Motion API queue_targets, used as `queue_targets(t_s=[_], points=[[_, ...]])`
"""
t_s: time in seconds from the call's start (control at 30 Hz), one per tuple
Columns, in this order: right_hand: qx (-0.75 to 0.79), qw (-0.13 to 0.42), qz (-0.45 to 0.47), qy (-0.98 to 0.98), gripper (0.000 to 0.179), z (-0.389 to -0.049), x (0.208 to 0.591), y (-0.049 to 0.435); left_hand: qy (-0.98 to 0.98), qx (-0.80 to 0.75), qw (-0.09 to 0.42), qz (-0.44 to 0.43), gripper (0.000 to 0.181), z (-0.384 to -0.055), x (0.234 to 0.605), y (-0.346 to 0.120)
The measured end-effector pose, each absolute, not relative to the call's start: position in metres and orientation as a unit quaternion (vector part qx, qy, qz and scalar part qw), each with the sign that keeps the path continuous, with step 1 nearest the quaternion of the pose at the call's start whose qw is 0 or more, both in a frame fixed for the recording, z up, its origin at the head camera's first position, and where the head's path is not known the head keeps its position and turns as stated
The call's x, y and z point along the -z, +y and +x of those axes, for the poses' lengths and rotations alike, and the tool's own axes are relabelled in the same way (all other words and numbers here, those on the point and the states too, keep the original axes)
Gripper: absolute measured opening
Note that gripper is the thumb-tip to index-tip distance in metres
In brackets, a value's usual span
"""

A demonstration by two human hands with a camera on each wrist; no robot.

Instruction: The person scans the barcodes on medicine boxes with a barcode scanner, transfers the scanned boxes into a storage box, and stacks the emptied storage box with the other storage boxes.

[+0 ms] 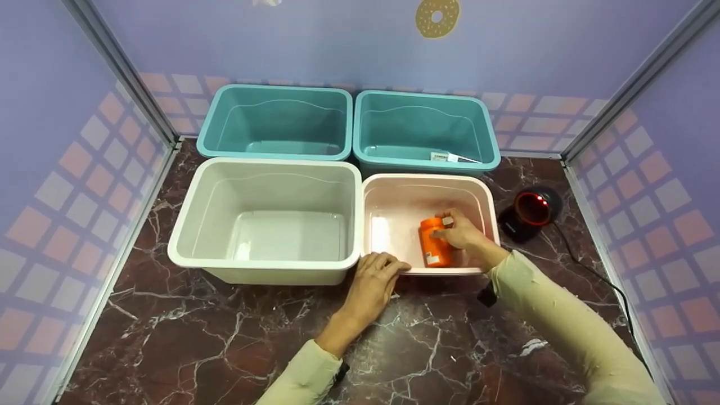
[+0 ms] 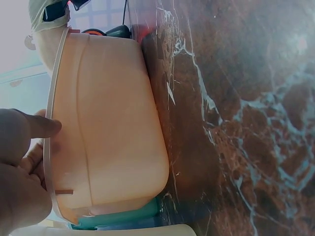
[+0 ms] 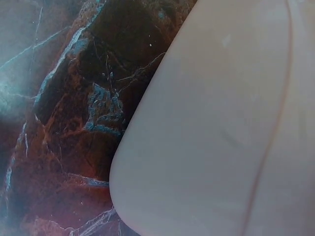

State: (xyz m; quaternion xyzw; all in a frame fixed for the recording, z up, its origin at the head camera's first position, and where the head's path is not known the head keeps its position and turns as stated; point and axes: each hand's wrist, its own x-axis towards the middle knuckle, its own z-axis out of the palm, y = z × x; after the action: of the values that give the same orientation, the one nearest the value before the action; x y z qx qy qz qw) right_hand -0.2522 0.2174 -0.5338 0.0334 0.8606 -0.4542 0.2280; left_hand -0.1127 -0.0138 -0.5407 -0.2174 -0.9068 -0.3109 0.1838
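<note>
Inside a pink bin [image 1: 428,178], an orange bottle [image 1: 435,247] with an orange cap and a small white label stands or leans; which one I cannot tell. My right hand [image 1: 462,232] reaches over the bin's right front corner and holds the bottle near its cap, thumb across its front. At the bin's front left, my left hand [image 1: 376,277] grips the rim. The left wrist view shows its thumb [image 2: 47,127] against the outer wall and other fingers over the rim's inner side. The right wrist view holds only the bin's outer wall [image 3: 197,137] and the tabletop, not the hand.
A larger white bin [image 1: 264,263] stands left of the pink one. Behind them are two teal bins [image 1: 275,88], the right one [image 1: 422,94] with a white labelled item [image 1: 444,157] inside. A black scanner-like device [image 1: 531,211] glows red at the right, its cable [image 1: 596,274] trailing forward.
</note>
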Motion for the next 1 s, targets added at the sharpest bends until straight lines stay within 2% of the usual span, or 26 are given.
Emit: queue_targets(t_s=[0.33, 0.77, 1.0], points=[[0.483, 0.234, 0.048, 0.842, 0.063, -0.254, 0.528, 0.222, -0.902, 0.318, 0.189, -0.221, 0.02, -0.112, 0.54, -0.015], [0.524, 0.243, 0.052, 0.815, 0.062, -0.256, 0.513, 0.225, -0.901, 0.329, 0.183, -0.217, 0.02, -0.114, 0.534, -0.018], [0.529, 0.23, 0.043, 0.816, 0.066, -0.258, 0.503, 0.226, -0.9, 0.34, 0.169, -0.215, 0.022, -0.115, 0.532, -0.019]])
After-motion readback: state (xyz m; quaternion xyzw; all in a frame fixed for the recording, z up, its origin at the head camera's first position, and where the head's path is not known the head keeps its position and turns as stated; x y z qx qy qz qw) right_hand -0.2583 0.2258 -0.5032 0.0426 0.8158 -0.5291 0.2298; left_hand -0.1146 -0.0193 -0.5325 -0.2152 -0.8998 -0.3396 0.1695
